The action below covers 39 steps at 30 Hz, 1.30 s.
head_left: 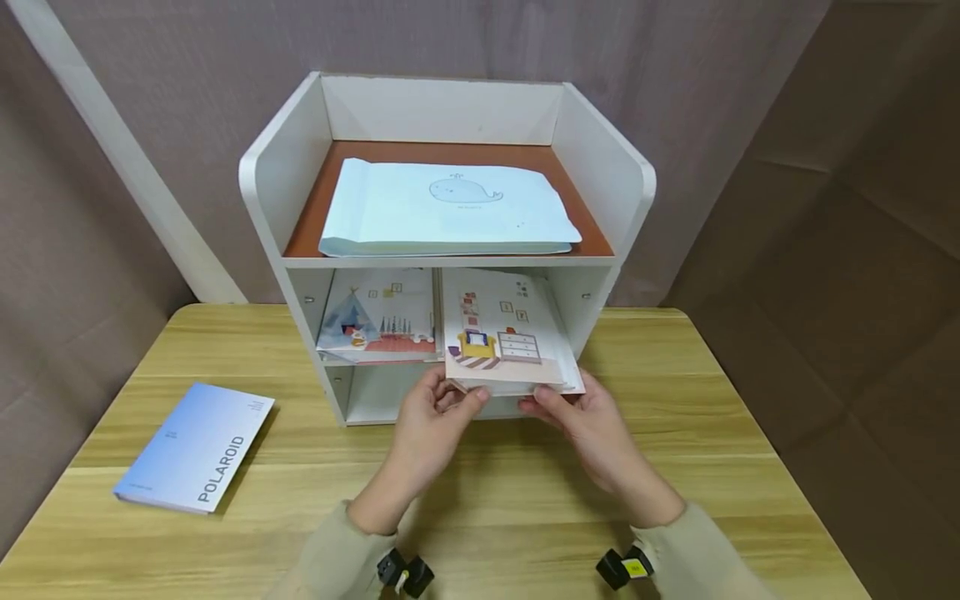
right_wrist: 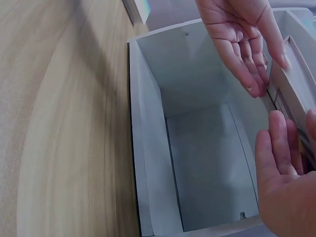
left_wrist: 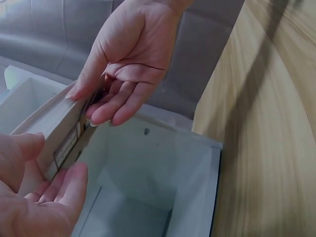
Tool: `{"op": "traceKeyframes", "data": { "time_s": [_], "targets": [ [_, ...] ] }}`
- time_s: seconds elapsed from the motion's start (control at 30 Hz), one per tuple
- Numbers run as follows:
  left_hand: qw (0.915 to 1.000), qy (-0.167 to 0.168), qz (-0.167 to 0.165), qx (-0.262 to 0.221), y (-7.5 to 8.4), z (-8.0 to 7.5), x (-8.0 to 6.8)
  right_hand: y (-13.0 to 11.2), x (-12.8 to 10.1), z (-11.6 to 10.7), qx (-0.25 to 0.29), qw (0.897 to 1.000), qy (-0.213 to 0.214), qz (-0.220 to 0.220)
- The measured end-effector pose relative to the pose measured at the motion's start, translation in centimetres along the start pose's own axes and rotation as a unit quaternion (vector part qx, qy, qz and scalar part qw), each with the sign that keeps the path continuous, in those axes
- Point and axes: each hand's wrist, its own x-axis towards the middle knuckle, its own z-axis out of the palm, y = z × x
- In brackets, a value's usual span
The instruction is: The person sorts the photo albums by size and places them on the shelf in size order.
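Both hands hold the near edge of an illustrated book [head_left: 502, 325], its cover printed with a yellow armchair and a drawer chest. My left hand [head_left: 431, 421] pinches the near left corner, thumb on top and fingers beneath. At the near right corner my right hand [head_left: 588, 425] does the same. The book's far part lies inside the middle compartment of the white shelf unit [head_left: 262, 183], and its near edge juts out. Beside it on that level lies a second illustrated book [head_left: 375, 321] with a blue tent drawing. In the left wrist view, the book's pale side [left_wrist: 54, 118] shows between the hands.
On the brown top shelf [head_left: 442, 152] lies a pale blue book [head_left: 450, 208] with a whale drawing. A blue-and-white book [head_left: 195, 450] marked POLAROID lies left on the wooden table [head_left: 480, 517]. Below the hands, the bottom compartment [right_wrist: 207, 163] faces forward.
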Motion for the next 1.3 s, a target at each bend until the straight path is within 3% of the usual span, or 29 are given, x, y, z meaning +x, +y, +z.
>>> {"op": "traceKeyframes", "data": {
  "time_s": [0.37,0.73,1.0,1.3],
  "targets": [
    [0.9992,0.014,-0.029,-0.022,-1.1,-0.1,1.5,0.3,1.4,0.9,-0.021,0.997,0.068,-0.006],
    [0.989,0.051,-0.045,-0.132,-1.5,0.6,2.6,0.0,2.1,1.8,-0.034,0.988,0.15,0.02],
    [0.9871,0.069,-0.064,-0.13,-1.6,0.8,3.0,0.1,2.5,2.0,-0.035,0.982,0.186,0.028],
    [0.9879,0.062,-0.064,-0.127,-1.9,0.9,2.9,0.2,2.4,2.0,-0.039,0.98,0.191,0.037]
  ]
}}
